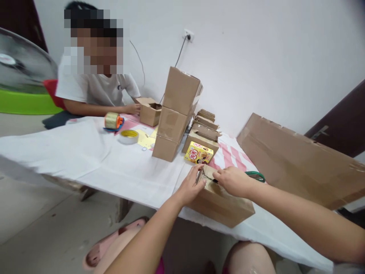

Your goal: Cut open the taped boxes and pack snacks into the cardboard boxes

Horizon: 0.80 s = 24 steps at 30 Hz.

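"Where is the work sitting?"

"At five o'clock from the middle of the view. A cardboard box (pixel 219 209) is lying near the edge of the cloth-covered table (pixel 85 148), and both hands are touching its ten o'clock end."

"How are they set?"

"The left hand (pixel 190 186) is spanning a corner, thumb and fingers spread apart. The right hand (pixel 230 180) is resting at the top flaps (pixel 207 172), fingers bunched beside a dark gap. Whether they are pinching cardboard, I'm not able to tell."

"Which step are you reading there?"

"I'm judging it as handling the flaps at that gap; this one moment isn't settling whether they are being opened or shut."

"And what is the next move calling for?"

"To my mind, it's calling for the left hand to brace the corner while the right fingers work the flap edges gently, without buckling them."

"What is standing around the box?"

"Taking the box as the dial's centre, a yellow pack (pixel 198 153) is sitting at eleven o'clock, leaning close to a row of open boxes (pixel 196 139). A three-box stack (pixel 172 121) is rising beside them, also towards eleven. At ten, a tape ring (pixel 128 140) is lying near a tape dispenser (pixel 111 121), and a co-worker (pixel 97 91) is sitting beyond, touching another open box (pixel 148 115)."
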Available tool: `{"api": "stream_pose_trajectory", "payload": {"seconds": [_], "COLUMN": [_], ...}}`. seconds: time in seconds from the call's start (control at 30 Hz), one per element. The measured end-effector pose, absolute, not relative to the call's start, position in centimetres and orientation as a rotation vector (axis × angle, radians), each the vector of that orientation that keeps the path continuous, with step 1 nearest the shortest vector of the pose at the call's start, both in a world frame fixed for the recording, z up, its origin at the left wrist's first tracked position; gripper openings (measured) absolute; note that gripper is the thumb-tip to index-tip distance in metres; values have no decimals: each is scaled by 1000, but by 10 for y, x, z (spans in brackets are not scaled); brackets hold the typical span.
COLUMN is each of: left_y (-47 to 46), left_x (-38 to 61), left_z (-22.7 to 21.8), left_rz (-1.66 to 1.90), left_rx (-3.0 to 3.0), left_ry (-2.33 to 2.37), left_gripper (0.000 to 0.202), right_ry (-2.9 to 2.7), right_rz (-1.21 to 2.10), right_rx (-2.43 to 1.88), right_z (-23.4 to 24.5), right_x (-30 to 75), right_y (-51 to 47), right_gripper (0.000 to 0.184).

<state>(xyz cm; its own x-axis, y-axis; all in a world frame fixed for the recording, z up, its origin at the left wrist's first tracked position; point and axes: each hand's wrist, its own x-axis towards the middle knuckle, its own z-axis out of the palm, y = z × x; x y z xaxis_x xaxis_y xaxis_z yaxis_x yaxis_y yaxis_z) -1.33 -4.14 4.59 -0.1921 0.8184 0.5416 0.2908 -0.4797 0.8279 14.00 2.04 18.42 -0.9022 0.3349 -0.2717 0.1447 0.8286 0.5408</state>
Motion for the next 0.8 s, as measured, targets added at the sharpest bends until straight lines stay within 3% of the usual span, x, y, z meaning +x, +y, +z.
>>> {"api": "stream_pose_trajectory", "payload": {"seconds": [0.27,0.8], "left_y": [-39,-38], "left_x": [-13,-16], "left_z": [44,44], "left_rz": [1696,1626], "left_rx": [1681,1693], "left_ry": [1299,1358], "left_gripper": [43,44], "right_ry": [2590,2577], "right_rz": [726,578], "right_rx": [394,589], "right_z": [190,196], "right_x": [170,230], "right_y": [23,27], "right_gripper": [14,7]}}
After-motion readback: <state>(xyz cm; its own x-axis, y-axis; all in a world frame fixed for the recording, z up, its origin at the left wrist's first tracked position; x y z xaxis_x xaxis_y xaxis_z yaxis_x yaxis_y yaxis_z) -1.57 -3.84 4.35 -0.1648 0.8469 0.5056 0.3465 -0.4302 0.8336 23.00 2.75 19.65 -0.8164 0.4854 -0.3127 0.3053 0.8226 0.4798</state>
